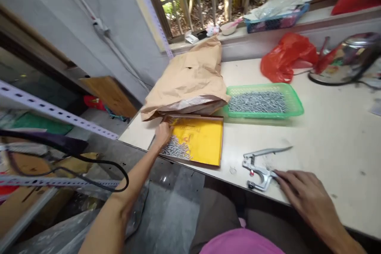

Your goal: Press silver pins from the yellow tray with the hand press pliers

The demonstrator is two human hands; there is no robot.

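Observation:
My left hand (163, 133) reaches into the left end of a shallow tray with a yellow bottom (205, 141). Its fingers curl down beside a pile of small silvery metal pieces (175, 149); whatever they pinch is hidden. On the right, my right hand (308, 192) grips one handle of silver hand pliers (262, 174) with a C-shaped jaw. The pliers lie at the table's front edge, their handles spread apart and the other handle pointing to the right. A green plastic basket (294, 105) behind them holds many similar metal pieces.
A large brown paper bag (190, 77) stands behind the tray, its open mouth overhanging the tray's back edge. A red plastic bag (288, 57) and a metal kettle (347, 61) are at the back right of the white table (336, 139). A black cable (98, 161) loops near my left forearm.

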